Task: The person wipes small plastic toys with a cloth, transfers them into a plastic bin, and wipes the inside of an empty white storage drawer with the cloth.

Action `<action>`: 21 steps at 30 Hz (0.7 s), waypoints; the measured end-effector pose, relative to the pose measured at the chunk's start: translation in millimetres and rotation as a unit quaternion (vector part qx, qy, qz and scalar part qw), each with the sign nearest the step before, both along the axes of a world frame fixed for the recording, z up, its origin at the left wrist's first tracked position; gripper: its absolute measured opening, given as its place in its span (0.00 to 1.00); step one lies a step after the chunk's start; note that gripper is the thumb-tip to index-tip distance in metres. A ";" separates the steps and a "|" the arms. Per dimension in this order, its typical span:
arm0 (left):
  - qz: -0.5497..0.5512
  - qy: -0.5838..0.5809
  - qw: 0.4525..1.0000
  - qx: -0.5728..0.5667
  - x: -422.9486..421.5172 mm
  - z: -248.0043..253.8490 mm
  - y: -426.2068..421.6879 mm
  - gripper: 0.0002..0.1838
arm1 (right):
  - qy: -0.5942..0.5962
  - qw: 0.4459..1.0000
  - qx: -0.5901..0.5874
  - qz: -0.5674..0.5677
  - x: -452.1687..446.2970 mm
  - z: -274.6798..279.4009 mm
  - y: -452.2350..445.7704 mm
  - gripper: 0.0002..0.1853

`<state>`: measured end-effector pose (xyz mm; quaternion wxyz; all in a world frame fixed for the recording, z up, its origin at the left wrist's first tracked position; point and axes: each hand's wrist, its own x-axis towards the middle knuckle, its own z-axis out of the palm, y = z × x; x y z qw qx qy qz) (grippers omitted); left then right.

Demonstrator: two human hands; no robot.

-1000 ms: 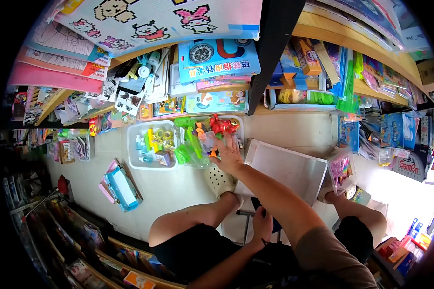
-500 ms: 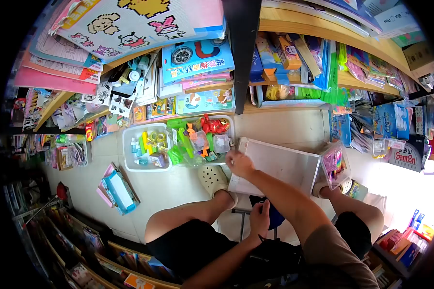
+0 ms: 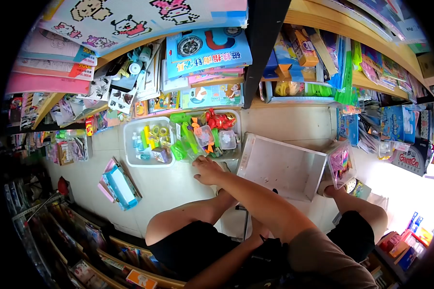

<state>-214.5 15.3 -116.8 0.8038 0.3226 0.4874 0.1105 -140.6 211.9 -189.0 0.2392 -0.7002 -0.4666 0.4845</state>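
My right hand (image 3: pixel 207 171) is over the front edge of the toy bin (image 3: pixel 234 153), its thumb apart from the other fingers and nothing visible between them. That bin holds a red toy figure (image 3: pixel 220 119), a clear bag with green pieces (image 3: pixel 190 138) and a small clear box (image 3: pixel 227 139). Left of it, a white bin (image 3: pixel 149 164) contains yellow rolls and small blue bottles. Only part of my left hand (image 3: pixel 259 229) shows below my right forearm, which hides its fingers.
An empty white crate (image 3: pixel 284 166) lies between my feet, beside a clear tub of pink items (image 3: pixel 341 164). A blue and pink open box (image 3: pixel 120 185) rests on the floor at the left. Packed shelves (image 3: pixel 318 19) stand ahead, with books (image 3: pixel 207 50) on them.
My right hand has moved from over the toy bin, past the crate's corner, to the bin's front edge. My right forearm now covers most of my left hand. The view has shifted.
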 end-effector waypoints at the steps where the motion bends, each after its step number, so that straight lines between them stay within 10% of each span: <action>1: -0.085 -0.002 0.995 0.057 -2.7 5.4 6.3 0.09 | 0.004 1.000 0.005 0.008 -0.5 -1.2 -3.7 0.21; 4: -0.261 0.007 0.949 0.174 -5.5 17.0 21.7 0.10 | 0.002 1.000 0.023 -0.002 5.1 2.8 -13.9 0.18; 10: -0.161 0.099 0.981 0.053 9.5 12.7 11.9 0.14 | 0.027 0.983 0.082 -0.162 27.0 -8.7 -57.5 0.12; 15: -0.176 0.186 0.966 0.039 23.4 23.7 5.6 0.16 | -0.133 0.838 0.051 -0.527 86.6 -33.4 -182.6 0.07; 19: -0.142 0.149 0.977 0.059 22.1 19.4 -7.2 0.16 | -0.438 0.698 -0.120 -0.553 105.5 -42.9 -326.6 0.24; 21: -0.153 0.146 0.974 0.079 23.1 24.9 -10.3 0.16 | -0.406 0.684 -0.194 -0.575 94.3 -55.7 -381.0 0.30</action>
